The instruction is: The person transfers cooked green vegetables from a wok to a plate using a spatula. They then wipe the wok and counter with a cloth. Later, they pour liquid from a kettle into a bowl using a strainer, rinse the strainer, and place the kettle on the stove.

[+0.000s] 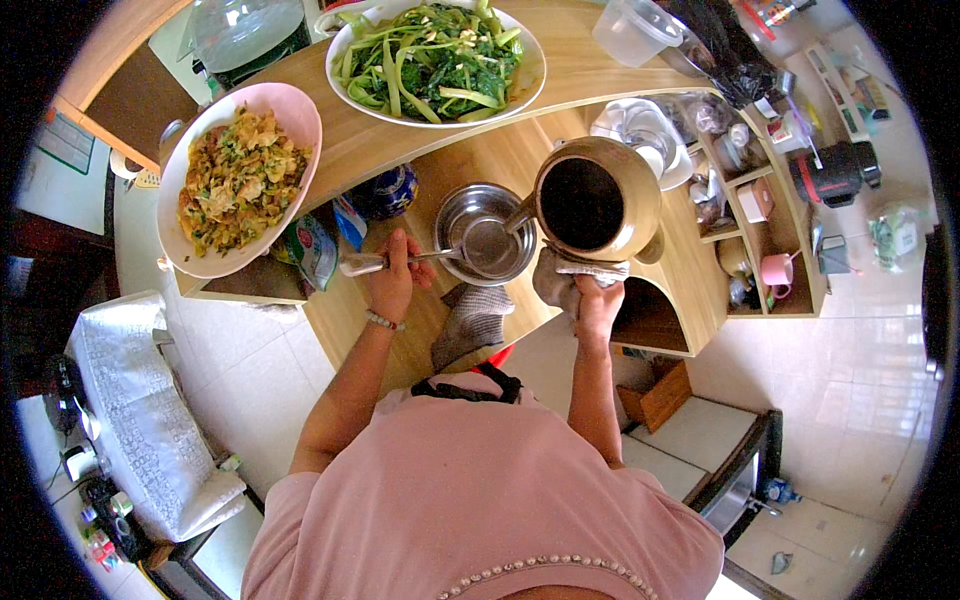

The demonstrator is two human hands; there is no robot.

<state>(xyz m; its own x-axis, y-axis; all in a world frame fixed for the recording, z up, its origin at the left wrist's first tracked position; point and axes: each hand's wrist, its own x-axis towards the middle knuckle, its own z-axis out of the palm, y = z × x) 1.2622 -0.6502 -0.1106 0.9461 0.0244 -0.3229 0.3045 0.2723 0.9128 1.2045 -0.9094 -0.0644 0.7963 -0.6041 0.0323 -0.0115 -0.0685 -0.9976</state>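
Note:
My right hand [598, 304] grips the handle of a tan ceramic pot [643, 202] through a folded cloth [556, 281]. The pot is tilted, its dark opening facing up and its spout over a stainless steel bowl [448, 204]. My left hand [395, 279] holds a metal ladle or strainer [365, 263] by its handle, with the round head in or over the bowl, below the spout. Whether liquid is flowing cannot be told. A grey ribbed cloth [474, 322] lies at the counter's near edge, just below the bowl.
On the raised shelf [577, 75] stand a plate of cooked greens [431, 64] and a bowl of chopped food [240, 180]. A blue tin [395, 189] and packets [311, 247] are left of the steel bowl. White dishes [641, 131] and a compartmented shelf [757, 310] are at right.

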